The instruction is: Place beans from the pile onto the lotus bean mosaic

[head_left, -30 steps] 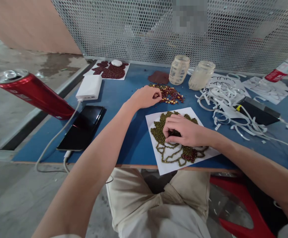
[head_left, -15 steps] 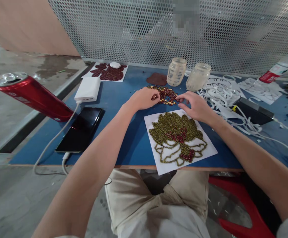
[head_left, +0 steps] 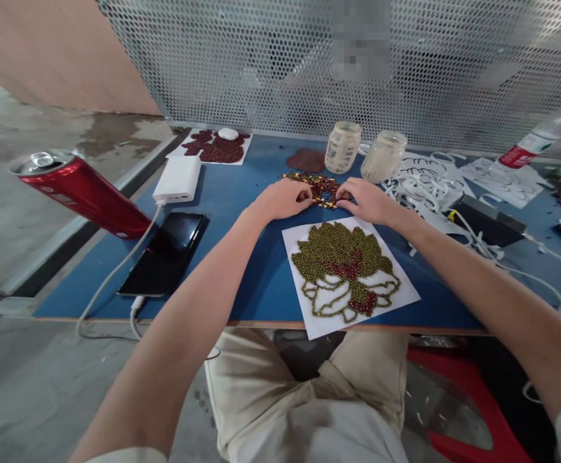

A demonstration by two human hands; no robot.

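A loose pile of mixed red and yellow beans [head_left: 326, 186] lies on the blue table, between my two hands. My left hand [head_left: 286, 198] rests at the pile's left edge, fingers curled and thumb close to them; anything inside is hidden. At the right edge, my right hand [head_left: 365, 199] has thumb and fingertips drawn together among the beans, and I cannot see what they hold. Nearer to me, a white sheet [head_left: 294, 241] carries a flower picture [head_left: 343, 254] of green beans with dark red ones in the middle and low down. Some outlined petals there show bare paper.
Two cloudy jars [head_left: 343, 148] stand behind the pile, near a brown-red patch [head_left: 305, 159]. Left are a red can [head_left: 87, 196], a white power bank [head_left: 178, 179] and a phone [head_left: 165, 254]. White strips [head_left: 425, 193], a black box [head_left: 487, 218] and a bottle [head_left: 545, 135] lie right.
My right hand has moved left and its thumb and fingers have come closer together at the pile. My left hand stays curled by the beans. The camera view has shifted slightly.
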